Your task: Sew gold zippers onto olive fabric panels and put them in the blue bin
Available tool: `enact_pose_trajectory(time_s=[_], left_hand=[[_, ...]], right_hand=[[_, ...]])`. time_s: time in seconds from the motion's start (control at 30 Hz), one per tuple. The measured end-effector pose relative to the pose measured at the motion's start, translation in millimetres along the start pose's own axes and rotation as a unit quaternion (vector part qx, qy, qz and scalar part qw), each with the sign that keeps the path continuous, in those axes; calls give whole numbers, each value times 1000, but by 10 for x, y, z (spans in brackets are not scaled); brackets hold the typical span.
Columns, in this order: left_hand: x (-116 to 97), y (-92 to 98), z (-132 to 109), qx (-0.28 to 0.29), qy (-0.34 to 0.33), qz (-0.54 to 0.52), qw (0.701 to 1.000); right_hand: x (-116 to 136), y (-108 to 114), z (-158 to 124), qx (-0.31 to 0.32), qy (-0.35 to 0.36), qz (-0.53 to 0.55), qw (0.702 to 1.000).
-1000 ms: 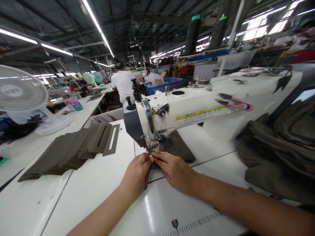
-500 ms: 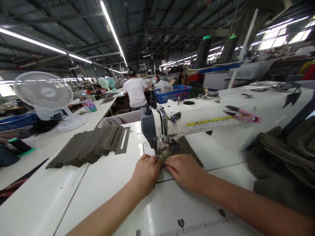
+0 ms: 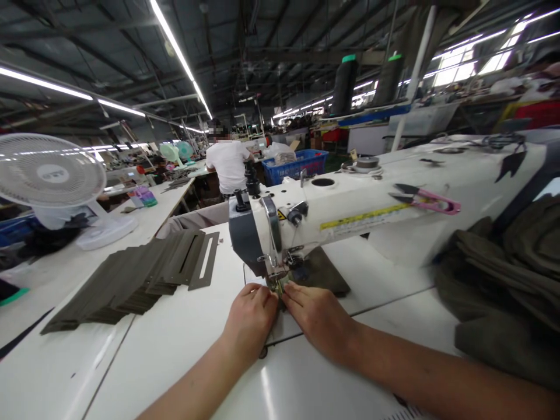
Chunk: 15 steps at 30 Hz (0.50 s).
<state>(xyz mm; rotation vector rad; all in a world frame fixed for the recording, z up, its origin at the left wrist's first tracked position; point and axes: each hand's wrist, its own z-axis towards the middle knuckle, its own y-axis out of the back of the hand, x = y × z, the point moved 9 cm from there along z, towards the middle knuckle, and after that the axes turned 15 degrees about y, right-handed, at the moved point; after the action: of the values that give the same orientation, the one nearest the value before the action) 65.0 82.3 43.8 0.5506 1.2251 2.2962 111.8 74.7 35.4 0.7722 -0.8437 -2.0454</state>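
Note:
A white sewing machine (image 3: 262, 227) with a grey head stands in front of me, its needle area low between my hands. My left hand (image 3: 252, 318) is closed, fingertips pinched at the near left of the presser foot. From the right, my right hand (image 3: 321, 315) reaches in with fingers pressed together, almost touching the left fingertips. Both grip the near edge of a dark olive fabric piece (image 3: 326, 271), which lies flat behind and right of the needle. My fingers hide most of that edge.
A fanned stack of olive pieces with slots (image 3: 131, 271) lies at left. Pink-handled thread snips (image 3: 433, 201) rest on the machine arm. Bundled olive fabric (image 3: 503, 291) sits at right. A white fan (image 3: 52, 175) stands on the left table; a person in a white shirt (image 3: 228, 163) is ahead.
The view has turned slightly right, so the scene sits further left. Both hands stay at the needle, and my right fingers lie a little straighter along the fabric.

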Motion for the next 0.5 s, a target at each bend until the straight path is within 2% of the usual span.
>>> enact_pose_trajectory(time_s=[0.23,0.37,0.5], left_hand=[[78,84,-128,1,44,-91,995],[61,74,-185,10,60,-97,993],[70,15,-134,25,57,-96,993]], right_hand=[[-65,-20,-56,-11,-42,36,998],[-79,-62,-88,4,-55,43,998],[-140,-112,-71,16,-64,71,995]])
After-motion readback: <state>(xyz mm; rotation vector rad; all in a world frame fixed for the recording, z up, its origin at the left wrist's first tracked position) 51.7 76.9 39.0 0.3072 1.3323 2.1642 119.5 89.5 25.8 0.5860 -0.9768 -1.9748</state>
